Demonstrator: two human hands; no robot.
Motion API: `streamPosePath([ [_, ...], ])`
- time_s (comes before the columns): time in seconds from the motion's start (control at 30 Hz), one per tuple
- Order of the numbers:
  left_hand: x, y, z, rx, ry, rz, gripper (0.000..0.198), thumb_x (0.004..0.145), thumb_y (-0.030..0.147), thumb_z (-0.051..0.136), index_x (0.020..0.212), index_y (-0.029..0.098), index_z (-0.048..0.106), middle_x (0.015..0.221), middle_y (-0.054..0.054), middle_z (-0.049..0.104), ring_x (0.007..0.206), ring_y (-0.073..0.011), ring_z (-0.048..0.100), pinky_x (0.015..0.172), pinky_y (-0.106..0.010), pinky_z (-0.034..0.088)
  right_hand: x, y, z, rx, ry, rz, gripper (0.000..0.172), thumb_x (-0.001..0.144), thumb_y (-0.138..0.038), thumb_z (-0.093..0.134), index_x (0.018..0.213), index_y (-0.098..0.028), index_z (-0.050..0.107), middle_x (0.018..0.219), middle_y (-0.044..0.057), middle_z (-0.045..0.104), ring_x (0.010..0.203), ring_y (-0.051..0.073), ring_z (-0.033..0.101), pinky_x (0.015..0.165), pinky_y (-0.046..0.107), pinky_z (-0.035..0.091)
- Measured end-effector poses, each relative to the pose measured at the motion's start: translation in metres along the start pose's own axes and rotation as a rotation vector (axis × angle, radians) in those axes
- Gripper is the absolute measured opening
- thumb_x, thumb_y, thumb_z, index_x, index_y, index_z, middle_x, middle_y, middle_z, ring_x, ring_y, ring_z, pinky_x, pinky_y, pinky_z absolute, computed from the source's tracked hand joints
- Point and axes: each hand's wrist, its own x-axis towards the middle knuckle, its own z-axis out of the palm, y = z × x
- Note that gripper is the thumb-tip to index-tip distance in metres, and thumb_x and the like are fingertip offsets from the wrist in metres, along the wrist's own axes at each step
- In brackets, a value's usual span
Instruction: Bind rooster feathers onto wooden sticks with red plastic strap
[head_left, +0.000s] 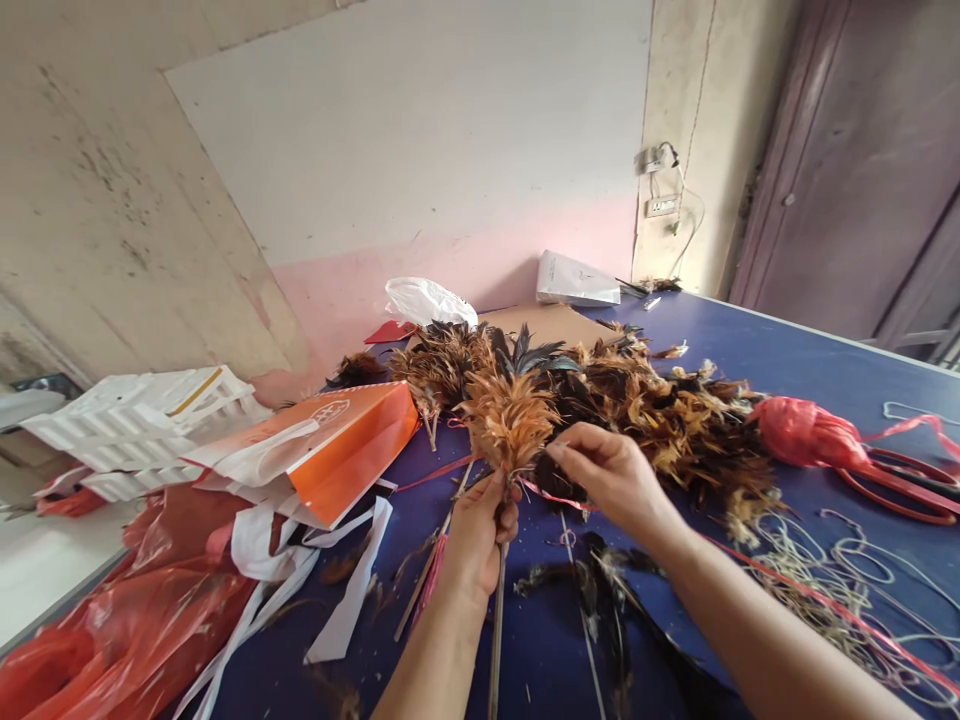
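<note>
My left hand [486, 520] is wrapped round the thin stick [498, 620] of a feather duster, just under its feathers. The duster's head of orange-brown feathers [514, 415], with dark ones at the tip, points away from me. To the right of it, my right hand [600, 470] has thumb and fingertips pinched together beside the feathers. Whatever lies between those fingertips is too small to make out. A pink plastic ribbon [559, 497] runs from near the stick under my right hand. Loose dark feathers [611, 590] lie on the blue table below.
Piles of brown and black feathers [667, 410] spread behind my hands. On the right are a red ball of plastic twine [810, 432], scissors [900, 485] and tangled pale string [832, 570]. An orange-and-white bag [352, 450] and red plastic [142, 600] lie on the left.
</note>
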Motion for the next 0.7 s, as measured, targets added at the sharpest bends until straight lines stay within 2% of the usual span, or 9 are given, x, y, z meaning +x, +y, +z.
streamPosePath([
  [0.07, 0.0, 0.002, -0.001, -0.018, 0.003, 0.003, 0.034, 0.056, 0.036, 0.078, 0.067, 0.012, 0.056, 0.058, 0.002, 0.055, 0.037, 0.0006, 0.033, 0.035, -0.013, 0.017, 0.006, 0.009, -0.018, -0.247, 0.004, 0.094, 0.025, 0.079, -0.037, 0.054, 0.071, -0.017, 0.065, 0.059, 0.0, 0.057, 0.055, 0.012, 0.05, 0.05, 0.022, 0.035],
  [0.13, 0.0, 0.003, -0.002, -0.02, -0.002, -0.002, 0.035, 0.056, 0.036, 0.078, 0.067, 0.012, 0.055, 0.059, 0.002, 0.055, 0.038, 0.0012, 0.033, 0.035, -0.012, 0.017, 0.01, 0.019, -0.029, -0.548, 0.106, 0.086, 0.013, 0.071, -0.027, 0.06, 0.077, -0.019, 0.068, 0.075, 0.004, 0.063, 0.07, 0.017, 0.055, 0.061, 0.026, 0.039],
  [0.2, -0.001, 0.002, -0.002, -0.019, -0.014, -0.014, 0.035, 0.057, 0.036, 0.078, 0.066, 0.011, 0.055, 0.06, 0.002, 0.055, 0.038, 0.0015, 0.033, 0.035, -0.012, 0.017, 0.01, 0.026, -0.028, -0.654, 0.156, 0.029, 0.022, 0.066, -0.02, 0.063, 0.087, -0.021, 0.069, 0.094, 0.007, 0.064, 0.087, 0.022, 0.056, 0.073, 0.031, 0.04],
  [0.27, -0.002, 0.001, -0.001, -0.021, -0.028, -0.021, 0.033, 0.058, 0.035, 0.077, 0.066, 0.011, 0.055, 0.06, 0.002, 0.054, 0.038, 0.0013, 0.033, 0.035, -0.012, 0.016, 0.008, 0.026, -0.017, -0.475, 0.034, 0.035, 0.023, 0.068, -0.024, 0.062, 0.09, -0.019, 0.069, 0.094, 0.007, 0.065, 0.086, 0.022, 0.057, 0.074, 0.031, 0.042],
  [0.33, -0.003, 0.0, 0.0, -0.017, -0.035, -0.011, 0.033, 0.058, 0.035, 0.077, 0.065, 0.012, 0.054, 0.057, 0.002, 0.053, 0.037, 0.0011, 0.032, 0.035, -0.012, 0.016, 0.004, 0.021, 0.001, -0.192, -0.124, 0.099, 0.021, 0.072, -0.031, 0.061, 0.085, -0.018, 0.069, 0.083, 0.005, 0.068, 0.075, 0.019, 0.06, 0.067, 0.028, 0.044],
  [0.4, -0.004, 0.0, 0.003, 0.005, -0.033, 0.005, 0.033, 0.058, 0.035, 0.077, 0.064, 0.012, 0.055, 0.056, 0.003, 0.053, 0.036, 0.0009, 0.032, 0.034, -0.013, 0.015, 0.0, 0.016, 0.018, 0.038, -0.186, 0.148, 0.02, 0.073, -0.035, 0.06, 0.082, -0.018, 0.068, 0.075, 0.003, 0.068, 0.068, 0.017, 0.06, 0.061, 0.026, 0.044],
  [0.53, -0.006, -0.001, 0.007, 0.063, -0.028, 0.033, 0.033, 0.059, 0.038, 0.075, 0.064, 0.012, 0.057, 0.055, 0.004, 0.052, 0.035, 0.0002, 0.033, 0.033, -0.013, 0.015, -0.004, 0.015, 0.039, 0.326, -0.149, 0.19, 0.017, 0.074, -0.033, 0.059, 0.077, -0.017, 0.063, 0.065, 0.0, 0.065, 0.064, 0.014, 0.058, 0.06, 0.024, 0.044],
  [0.7, -0.007, -0.003, 0.006, 0.065, -0.035, 0.033, 0.032, 0.061, 0.039, 0.074, 0.065, 0.011, 0.06, 0.057, 0.002, 0.054, 0.036, 0.0001, 0.034, 0.033, -0.013, 0.016, -0.006, 0.015, 0.043, 0.447, -0.07, 0.284, 0.018, 0.07, -0.033, 0.063, 0.07, -0.015, 0.06, 0.062, 0.0, 0.06, 0.06, 0.012, 0.053, 0.061, 0.024, 0.043],
])
